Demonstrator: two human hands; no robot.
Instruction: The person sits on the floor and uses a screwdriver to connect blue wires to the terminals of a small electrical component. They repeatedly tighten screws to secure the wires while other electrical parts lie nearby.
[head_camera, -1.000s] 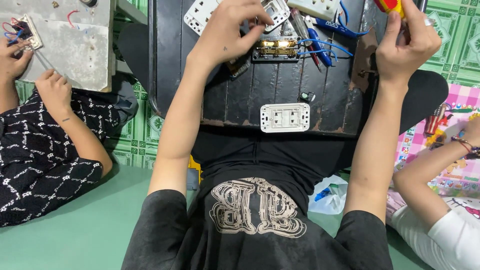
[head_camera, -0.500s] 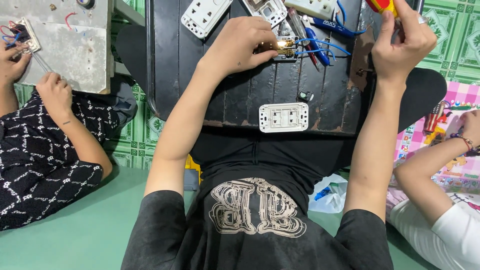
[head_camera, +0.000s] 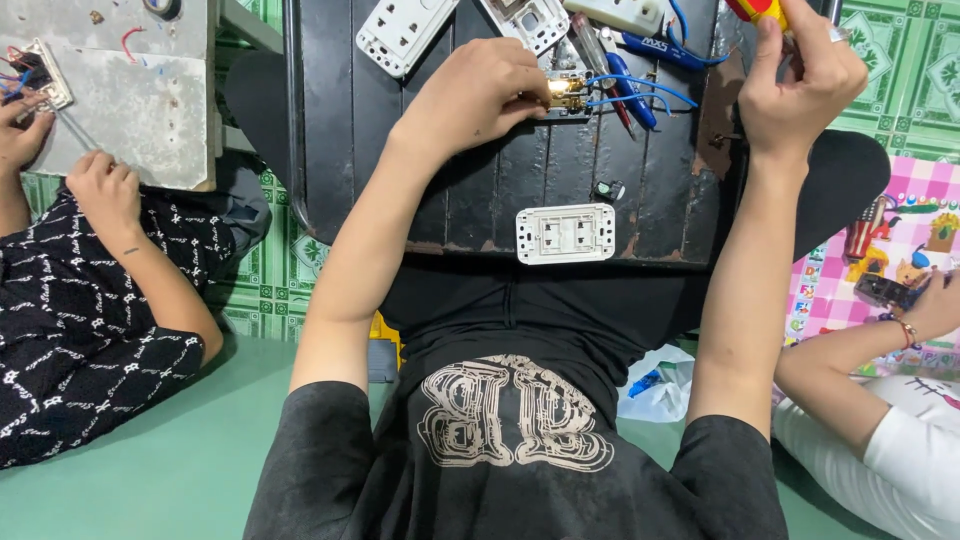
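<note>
Black wooden board (head_camera: 480, 190) over green patterned floor tiles (head_camera: 905, 60).

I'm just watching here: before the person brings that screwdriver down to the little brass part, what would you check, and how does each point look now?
1. Left hand steadies the brass terminal part: ok, fingers rest on it.
2. Right hand grips the red-and-yellow screwdriver: ok, fist closed round it.
3. Screwdriver tip lined up with the part: cannot tell, tip out of view.
4. Blue wires seated in the part: cannot tell, too small.
5. White socket plate out of the way: ok, lying near the black board's edge.
</note>
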